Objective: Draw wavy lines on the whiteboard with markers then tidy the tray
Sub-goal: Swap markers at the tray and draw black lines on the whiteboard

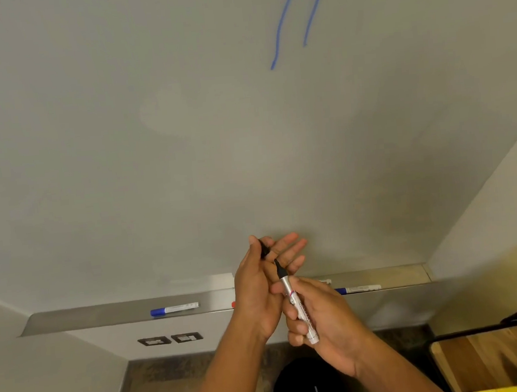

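Low in the frame's centre, the right hand (328, 324) grips an uncapped silver cylindrical marker (293, 299), black tip up; the left hand (256, 293) pinches a small black cap (264, 250)

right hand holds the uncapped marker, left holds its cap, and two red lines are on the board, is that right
Not quite: in the head view the two lines on the board are blue, not red. The rest stands: the right hand holds the uncapped marker, the left hand its cap.
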`<state>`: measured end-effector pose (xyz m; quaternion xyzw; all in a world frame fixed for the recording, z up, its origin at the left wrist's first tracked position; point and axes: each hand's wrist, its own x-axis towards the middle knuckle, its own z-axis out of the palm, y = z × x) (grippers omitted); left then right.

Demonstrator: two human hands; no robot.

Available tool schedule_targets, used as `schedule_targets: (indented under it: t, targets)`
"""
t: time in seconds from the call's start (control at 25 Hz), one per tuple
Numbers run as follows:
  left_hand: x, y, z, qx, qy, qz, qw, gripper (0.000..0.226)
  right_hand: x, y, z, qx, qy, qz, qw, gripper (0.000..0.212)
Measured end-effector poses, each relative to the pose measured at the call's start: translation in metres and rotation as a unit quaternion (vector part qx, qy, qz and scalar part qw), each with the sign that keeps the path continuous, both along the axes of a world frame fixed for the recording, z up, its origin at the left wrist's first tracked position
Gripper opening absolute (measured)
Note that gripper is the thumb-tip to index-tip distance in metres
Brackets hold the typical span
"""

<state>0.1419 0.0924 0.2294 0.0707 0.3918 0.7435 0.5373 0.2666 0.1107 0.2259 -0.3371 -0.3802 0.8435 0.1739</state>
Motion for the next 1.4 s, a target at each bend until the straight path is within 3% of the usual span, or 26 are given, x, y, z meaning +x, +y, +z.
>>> schedule_targets:
  t: [0.16,0.28,0.4,0.48,0.64,0.8,0.96,1.08,1.28,1.32,1.4]
  targets:
    - [-0.006,0.0,0.009,0.041,-0.045,-0.007,0.998,0.038,-0.001,0.001,0.016,0.069,0.033,-0.027,0.997,0.029]
    - [-0.011,-0.001,0.024,0.078,-0.029,-0.005,0.997,0.03,0.0,0.005,0.039,0.196,0.035,-0.044,0.979,0.023]
    - [-0.018,-0.001,0.047,0.096,0.08,0.023,0.992,0.03,-0.002,0.015,0.074,0.329,0.052,-0.08,0.939,0.02]
    - [-0.023,0.001,0.068,0.108,0.173,0.049,0.978,0.034,-0.005,0.026,0.097,0.397,0.067,-0.117,0.908,0.034]
    - [-0.035,0.008,0.125,0.147,0.354,0.118,0.916,0.032,-0.009,0.045,0.147,0.49,0.141,-0.161,0.845,0.033]
    - [-0.048,0.02,0.183,0.195,0.491,0.213,0.822,0.019,-0.012,0.064,0.198,0.57,0.195,-0.18,0.777,0.018]
    - [-0.064,0.034,0.244,0.231,0.6,0.299,0.705,0.019,-0.011,0.084,0.25,0.625,0.237,-0.183,0.72,0.036]
    - [-0.076,0.047,0.291,0.249,0.673,0.341,0.608,0.023,-0.011,0.098,0.287,0.69,0.232,-0.202,0.655,0.044]
    - [-0.095,0.073,0.356,0.229,0.795,0.376,0.418,0.035,-0.018,0.113,0.347,0.738,0.209,-0.347,0.54,0.014]
    - [-0.099,0.078,0.369,0.219,0.81,0.386,0.383,0.038,-0.02,0.117,0.357,0.741,0.215,-0.359,0.525,0.014]
    - [-0.106,0.09,0.394,0.203,0.826,0.412,0.326,0.037,-0.025,0.126,0.377,0.723,0.227,-0.37,0.537,0.013]
